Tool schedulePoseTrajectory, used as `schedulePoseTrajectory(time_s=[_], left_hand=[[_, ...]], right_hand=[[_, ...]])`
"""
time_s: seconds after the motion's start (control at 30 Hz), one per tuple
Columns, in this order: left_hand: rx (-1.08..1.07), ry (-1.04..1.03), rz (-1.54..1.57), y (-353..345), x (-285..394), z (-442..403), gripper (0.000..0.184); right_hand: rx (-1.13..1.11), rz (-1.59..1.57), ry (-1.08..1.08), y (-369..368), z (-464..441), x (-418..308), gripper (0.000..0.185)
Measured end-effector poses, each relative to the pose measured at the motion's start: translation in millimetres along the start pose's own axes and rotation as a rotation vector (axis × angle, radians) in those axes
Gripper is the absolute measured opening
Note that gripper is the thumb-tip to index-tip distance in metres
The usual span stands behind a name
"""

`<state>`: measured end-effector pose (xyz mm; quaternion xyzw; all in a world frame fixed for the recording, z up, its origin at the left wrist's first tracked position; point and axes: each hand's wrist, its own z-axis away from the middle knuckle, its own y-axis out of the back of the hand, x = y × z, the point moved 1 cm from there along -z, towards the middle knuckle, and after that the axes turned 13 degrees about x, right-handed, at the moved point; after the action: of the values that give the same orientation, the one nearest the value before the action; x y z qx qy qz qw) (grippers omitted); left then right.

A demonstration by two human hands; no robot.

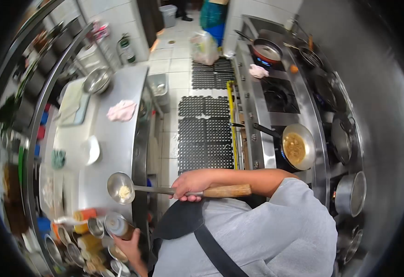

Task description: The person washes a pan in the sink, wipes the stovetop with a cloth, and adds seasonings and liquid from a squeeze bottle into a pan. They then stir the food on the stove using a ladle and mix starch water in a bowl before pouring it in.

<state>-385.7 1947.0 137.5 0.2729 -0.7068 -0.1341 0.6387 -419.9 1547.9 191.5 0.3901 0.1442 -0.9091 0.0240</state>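
Note:
My right hand (189, 185) is closed around the metal shaft of a long ladle (115, 181), whose wooden handle points right. A small pale yellow lump (125, 192) lies in the ladle's bowl, over the edge of the steel counter (112, 154). Lower left, my left hand (129, 247) grips a bottle (119, 226) with a pale top and brownish contents, beside several small containers. On the stove at the right, a frying pan (299, 147) holds brown sauce with pieces in it.
Another pan (266, 51) sits over a blue flame farther up the stove (280, 94). A steel pot (349, 194) stands at the right. The counter bears a white bowl (90, 150), a pink cloth (121, 111) and metal bowls (97, 81). Someone's legs (182, 10) show beyond the aisle.

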Motion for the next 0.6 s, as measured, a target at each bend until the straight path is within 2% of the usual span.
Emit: schedulePoseTrajectory(time_s=[0.2, 0.23, 0.33, 0.47, 0.53, 0.6], left_hand=[[-0.396, -0.031, 0.06, -132.5, 56.2, -26.8, 0.087], [-0.42, -0.082, 0.081, -156.2, 69.4, -32.1, 0.084], [-0.529, -0.061, 0.207, -219.4, 133.2, -45.9, 0.083], [-0.643, -0.105, 0.246, -295.8, 168.5, -81.4, 0.076], [-0.72, -0.119, 0.26, -336.8, 177.3, -102.7, 0.073], [-0.779, -0.147, 0.264, -380.0, 189.5, -128.9, 0.071]], right_hand=[[0.224, -0.332, 0.141, 105.4, 39.3, 12.4, 0.03], [0.261, -0.402, 0.163, 123.1, 48.1, 12.5, 0.03], [0.385, -0.577, 0.247, 179.0, 73.5, 9.5, 0.031], [0.599, -0.742, 0.416, 270.2, 105.6, 2.9, 0.03], [0.74, -0.725, 0.539, 327.3, 114.5, -0.3, 0.03], [1.024, -0.685, 0.565, 380.2, 128.1, -17.6, 0.03]])
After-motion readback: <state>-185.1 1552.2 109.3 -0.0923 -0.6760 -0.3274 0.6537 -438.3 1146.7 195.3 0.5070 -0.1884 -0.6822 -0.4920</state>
